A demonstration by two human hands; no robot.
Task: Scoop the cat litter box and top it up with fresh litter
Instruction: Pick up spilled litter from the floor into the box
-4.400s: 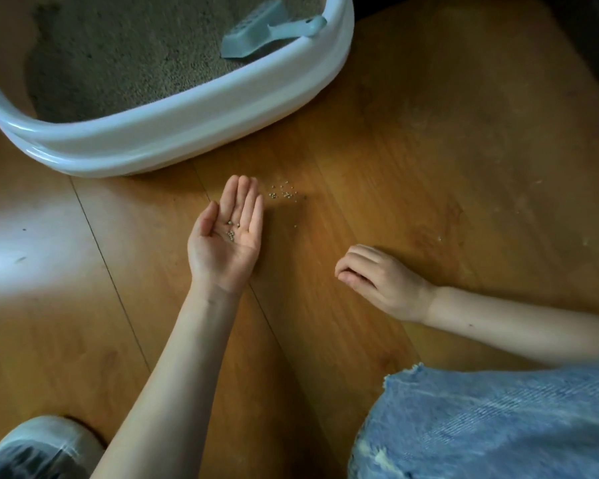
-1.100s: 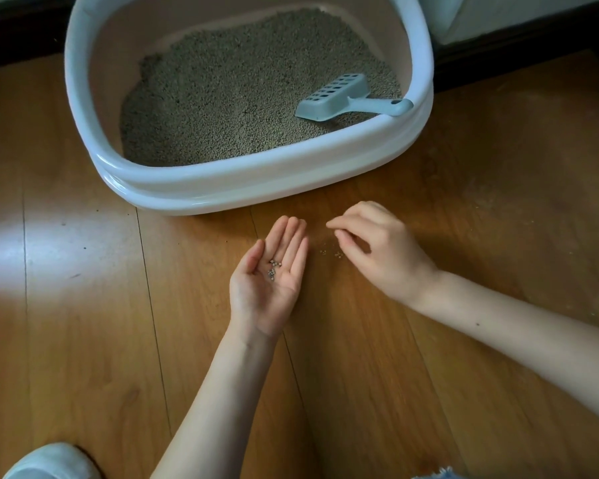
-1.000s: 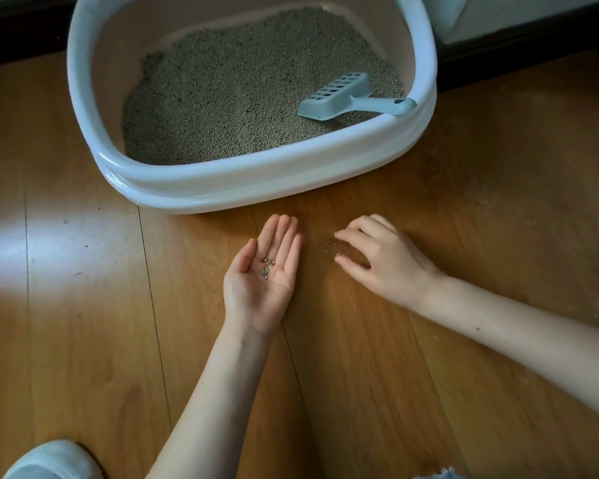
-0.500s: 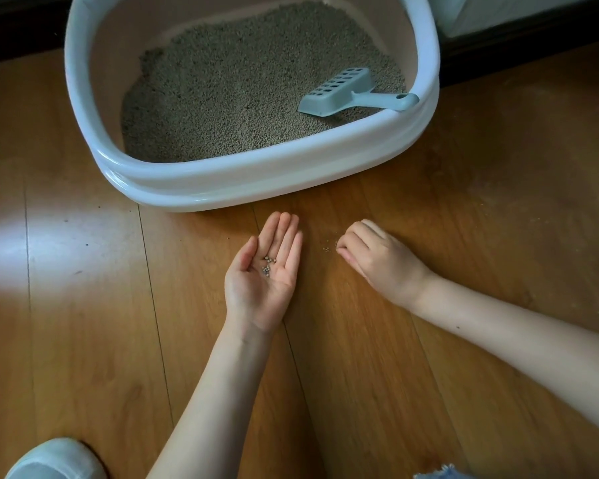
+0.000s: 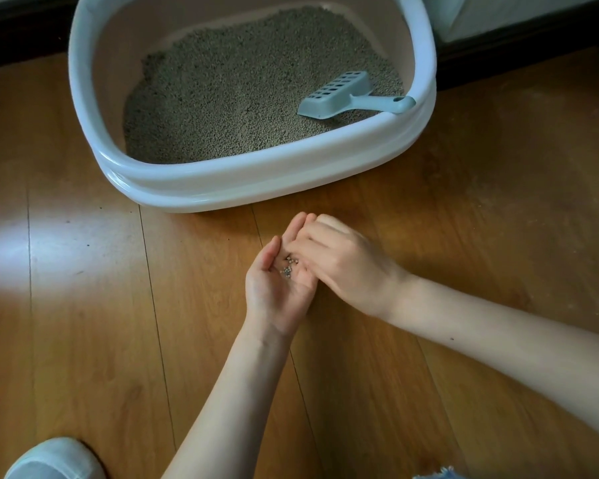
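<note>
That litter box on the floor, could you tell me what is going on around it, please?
A person crouches on the wooden floor by the white plastic litter box, filled with grey-brown litter. The left hand lies palm up, cupping a few stray grey litter granules. The right hand reaches over its fingers, apparently dropping in more. The pale blue slotted plastic scoop rests in the litter, handle on the rim.
</note>
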